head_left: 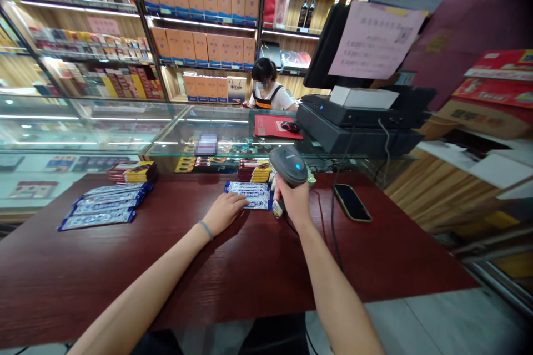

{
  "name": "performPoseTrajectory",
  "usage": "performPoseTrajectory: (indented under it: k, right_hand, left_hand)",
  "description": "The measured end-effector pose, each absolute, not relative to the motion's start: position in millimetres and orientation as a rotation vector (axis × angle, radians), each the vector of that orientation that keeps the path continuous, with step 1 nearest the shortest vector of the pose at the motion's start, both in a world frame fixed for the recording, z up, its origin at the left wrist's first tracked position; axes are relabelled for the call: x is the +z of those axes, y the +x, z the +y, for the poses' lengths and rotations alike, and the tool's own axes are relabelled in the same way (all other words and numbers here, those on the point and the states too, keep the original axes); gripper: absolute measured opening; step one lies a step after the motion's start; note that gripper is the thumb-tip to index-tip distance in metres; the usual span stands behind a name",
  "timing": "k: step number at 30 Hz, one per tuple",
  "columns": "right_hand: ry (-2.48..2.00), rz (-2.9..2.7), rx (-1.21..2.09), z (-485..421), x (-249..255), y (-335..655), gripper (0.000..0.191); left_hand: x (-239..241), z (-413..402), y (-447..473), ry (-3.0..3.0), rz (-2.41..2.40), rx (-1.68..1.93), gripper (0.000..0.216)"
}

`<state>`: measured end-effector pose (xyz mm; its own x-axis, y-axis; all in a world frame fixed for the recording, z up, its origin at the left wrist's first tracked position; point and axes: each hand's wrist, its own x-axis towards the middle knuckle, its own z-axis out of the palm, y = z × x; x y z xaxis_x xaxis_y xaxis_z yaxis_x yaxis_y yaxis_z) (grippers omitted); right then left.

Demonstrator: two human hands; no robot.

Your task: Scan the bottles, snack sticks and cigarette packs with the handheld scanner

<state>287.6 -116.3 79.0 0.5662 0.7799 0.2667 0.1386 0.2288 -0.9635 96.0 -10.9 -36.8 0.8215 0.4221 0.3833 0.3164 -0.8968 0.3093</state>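
My right hand (295,205) is wrapped around the handle of a dark barcode scanner (288,164), whose small blue light glows on top. Flat on the table, my left hand (226,209) touches the near left side of some blue-and-white packets (259,191) with its fingers stretched out. The scanner's head stands just above and to the right of those packets. Behind them are small red and yellow packs (254,171). More long blue-and-white packets (104,204) lie in an overlapping row at the left, below another stack of red and yellow packs (133,171).
A phone (352,203) lies right of the scanner on the dark red table (175,283), near a black cable. Beyond stands a glass counter (175,132) with a mouse (290,126) on a red mat and a monitor (327,47). Another person (272,94) sits behind it.
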Motion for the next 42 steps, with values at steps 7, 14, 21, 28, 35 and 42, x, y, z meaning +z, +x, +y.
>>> performPoseTrajectory:
  k: [7, 14, 21, 28, 35, 42]
  right_hand:
    - [-1.28, -0.895, 0.523, -116.3, 77.8, 287.3, 0.031]
    - [-1.272, -0.88, 0.523, -117.3, 79.3, 284.1, 0.03]
    - [-1.289, -0.917, 0.52, -114.4, 70.8, 287.6, 0.03]
    - [-1.288, -0.913, 0.53, -114.6, 70.4, 287.9, 0.033]
    - [-1.347, -0.948, 0.503, -115.5, 70.5, 286.7, 0.026]
    - [-1.312, -1.048, 0.514, -115.4, 61.7, 273.5, 0.022]
  left_hand:
    - [-40.6, -13.8, 93.8, 2.845, 0.587, 0.705, 0.035]
    - [-43.0, -14.9, 91.8, 2.9, 0.568, 0.757, 0.035]
    - [-43.6, -15.0, 92.8, 2.865, 0.555, 0.771, 0.034]
    - [-46.9, -14.3, 92.2, 2.832, 0.562, 0.781, 0.033]
    - [-43.2, -11.1, 90.8, 2.82, 0.573, 0.846, 0.032]
    - [-17.3, 18.8, 45.0, 2.792, 0.719, 0.964, 0.035]
